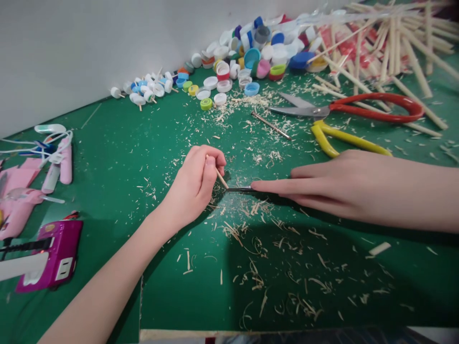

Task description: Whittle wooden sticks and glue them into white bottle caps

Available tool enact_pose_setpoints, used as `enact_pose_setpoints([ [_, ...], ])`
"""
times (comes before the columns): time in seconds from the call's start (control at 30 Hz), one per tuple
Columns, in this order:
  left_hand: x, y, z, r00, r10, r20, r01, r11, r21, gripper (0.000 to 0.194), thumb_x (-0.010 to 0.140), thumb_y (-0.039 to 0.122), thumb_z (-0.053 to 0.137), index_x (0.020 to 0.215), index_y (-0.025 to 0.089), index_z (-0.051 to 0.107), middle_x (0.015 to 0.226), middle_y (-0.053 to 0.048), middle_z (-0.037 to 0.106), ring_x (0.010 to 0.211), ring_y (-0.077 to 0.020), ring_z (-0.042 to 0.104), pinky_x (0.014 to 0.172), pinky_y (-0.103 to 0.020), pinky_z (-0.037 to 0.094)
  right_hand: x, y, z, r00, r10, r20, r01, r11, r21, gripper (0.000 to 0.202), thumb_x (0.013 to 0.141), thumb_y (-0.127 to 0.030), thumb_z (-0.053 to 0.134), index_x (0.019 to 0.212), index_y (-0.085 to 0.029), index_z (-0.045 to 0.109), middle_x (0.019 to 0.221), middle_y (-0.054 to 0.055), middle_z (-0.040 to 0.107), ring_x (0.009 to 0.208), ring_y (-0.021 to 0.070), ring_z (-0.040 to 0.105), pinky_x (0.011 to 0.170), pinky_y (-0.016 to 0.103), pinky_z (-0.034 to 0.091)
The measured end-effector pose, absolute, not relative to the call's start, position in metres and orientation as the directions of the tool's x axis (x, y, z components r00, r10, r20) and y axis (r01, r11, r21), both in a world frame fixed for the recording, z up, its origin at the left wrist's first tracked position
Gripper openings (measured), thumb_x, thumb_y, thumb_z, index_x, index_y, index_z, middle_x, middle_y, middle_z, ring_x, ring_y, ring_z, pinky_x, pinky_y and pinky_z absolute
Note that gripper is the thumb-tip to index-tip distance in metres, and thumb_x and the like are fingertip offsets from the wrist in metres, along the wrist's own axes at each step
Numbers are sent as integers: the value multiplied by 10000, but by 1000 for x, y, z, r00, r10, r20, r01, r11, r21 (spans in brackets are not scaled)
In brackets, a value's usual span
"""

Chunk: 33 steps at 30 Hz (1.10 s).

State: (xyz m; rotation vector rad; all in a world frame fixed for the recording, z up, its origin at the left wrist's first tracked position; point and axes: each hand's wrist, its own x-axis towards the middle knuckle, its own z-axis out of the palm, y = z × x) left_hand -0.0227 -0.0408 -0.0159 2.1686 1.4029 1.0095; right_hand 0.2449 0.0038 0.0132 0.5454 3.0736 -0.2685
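Note:
Near the middle of the green table, my left hand point(199, 179) is closed around a thin wooden stick point(222, 178), whose lower end points down to the right. My right hand point(333, 188) comes in from the right, palm down, with its index finger stretched along a slim knife point(239, 189). The dark blade meets the stick's tip close to the tabletop. Most of the knife's handle is hidden beneath my right hand. Thin wood shavings point(256, 208) lie scattered under and around both hands.
Red-handled scissors point(376, 106), yellow-handled pliers point(324, 138) and a metal rod point(270, 125) lie beyond my right hand. Bottle caps point(222, 71) and bagged wooden sticks point(390, 43) line the back. At left are a purple power socket point(64, 258) and a pink glue gun point(19, 210).

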Motion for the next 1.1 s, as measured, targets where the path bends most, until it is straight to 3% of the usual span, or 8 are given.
enact_pose_setpoints([
  [0.17,-23,-40,-16,281,879,386,651,-470,596,269,1029,336,275,899,226,483,829,-26,602,798,-140,568,764,-332,482,246,2,9,-944,326,57,319,942,-104,522,1030,-315,172,1552,-326,168,669,-25,527,445,107,375,432,261,240],
  [0.43,-21,-40,-14,297,864,406,647,-495,580,268,1028,344,281,868,224,458,823,-22,593,803,-139,558,770,-326,482,246,-1,10,-933,359,18,356,930,-90,538,1012,-347,150,1550,-350,182,653,-15,529,432,136,347,433,305,225],
  [0.6,-21,-40,-13,297,866,402,649,-492,580,252,1026,334,282,893,226,467,837,-31,602,815,-146,568,740,-322,486,242,-3,11,-932,359,-45,362,919,-154,532,1010,-315,192,1540,-350,222,678,-21,551,420,115,371,426,279,259],
  [0.83,-20,-40,-14,292,869,399,650,-487,583,259,1027,343,283,886,231,468,824,-26,601,803,-145,568,748,-327,484,246,-5,9,-928,373,3,368,918,-150,525,1018,-341,193,1541,-384,183,691,-21,578,419,115,413,411,267,268],
  [1.0,-20,-40,-13,294,869,398,644,-488,589,260,1027,350,280,900,228,471,833,-32,602,816,-150,564,740,-331,485,247,-5,8,-944,326,48,325,945,-20,551,1010,-275,160,1556,-340,123,671,-21,550,391,114,370,402,273,238],
  [1.1,-20,-39,-14,299,866,400,640,-493,589,250,1026,354,292,905,227,471,819,-27,596,816,-147,562,748,-326,483,247,-6,9,-945,324,52,324,946,-8,568,1002,-260,191,1559,-333,103,678,-21,548,398,117,378,403,273,245],
])
